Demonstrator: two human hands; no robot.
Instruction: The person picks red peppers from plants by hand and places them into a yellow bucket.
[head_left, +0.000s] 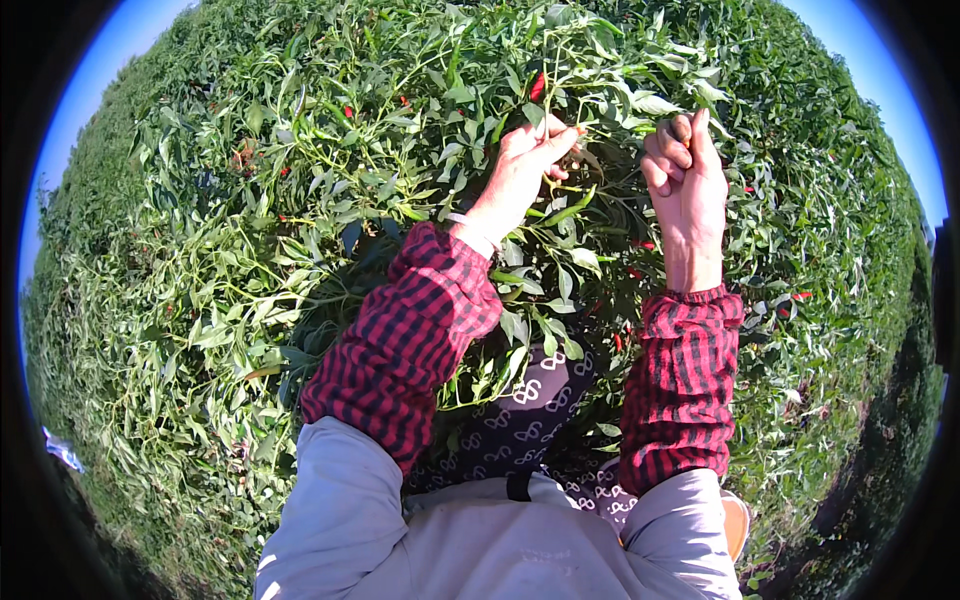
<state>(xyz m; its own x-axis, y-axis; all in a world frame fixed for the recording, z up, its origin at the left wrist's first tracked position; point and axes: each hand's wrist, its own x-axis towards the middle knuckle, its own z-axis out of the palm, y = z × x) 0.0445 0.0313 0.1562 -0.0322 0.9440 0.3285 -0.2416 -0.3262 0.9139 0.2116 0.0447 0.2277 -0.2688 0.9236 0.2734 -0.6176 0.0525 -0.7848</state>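
Head view: the red pepper (538, 87) lies just beyond the left hand (515, 180), long axis near upright, farther from the right hand (692, 190). Left fingers pinch a pale stem (547, 104); right fingers curl together, any contents hidden.

Standing here, I'm finding no legible lettering or numbers. Faint marks (548, 556) are showing on the grey shirt (470, 550), too weak to read. White looped motifs (527, 391) are repeating across the dark trousers (509, 418).
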